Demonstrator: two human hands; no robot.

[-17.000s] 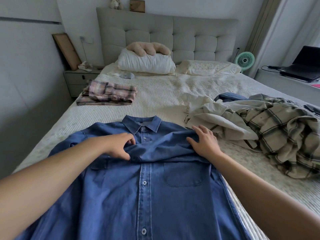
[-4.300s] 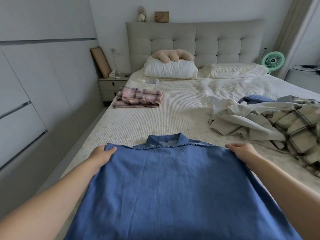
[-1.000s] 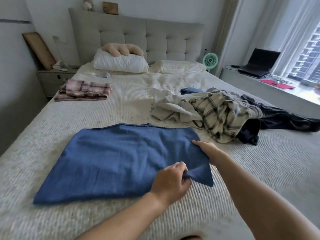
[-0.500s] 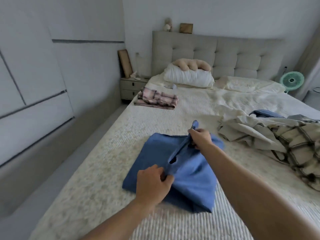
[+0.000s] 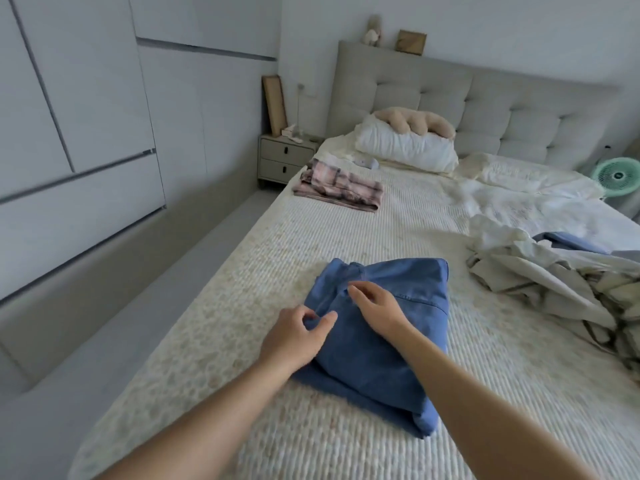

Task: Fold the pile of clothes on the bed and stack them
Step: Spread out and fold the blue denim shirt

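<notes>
A blue denim shirt (image 5: 415,282) lies folded into a compact rectangle on the near half of the bed (image 5: 398,223). My left hand (image 5: 298,332) hovers at the shirt's left edge with fingers loosely curled and nothing plainly held. Over the shirt's top layer my right hand (image 5: 375,306) rests with relaxed fingers. A folded pink plaid garment (image 5: 341,188) sits near the bed's far left corner. The unfolded pile of clothes (image 5: 554,278), beige and plaid, lies at the right.
White pillows (image 5: 405,148) and a beige plush toy lean against the grey headboard. A nightstand (image 5: 282,161) stands left of the bed, with wardrobe doors (image 5: 86,150) along the left wall. A green fan (image 5: 616,176) stands at the far right.
Both hands carried the shirt's right half over to the left, making a narrower bundle, then let go of the fabric. The head turned left.
</notes>
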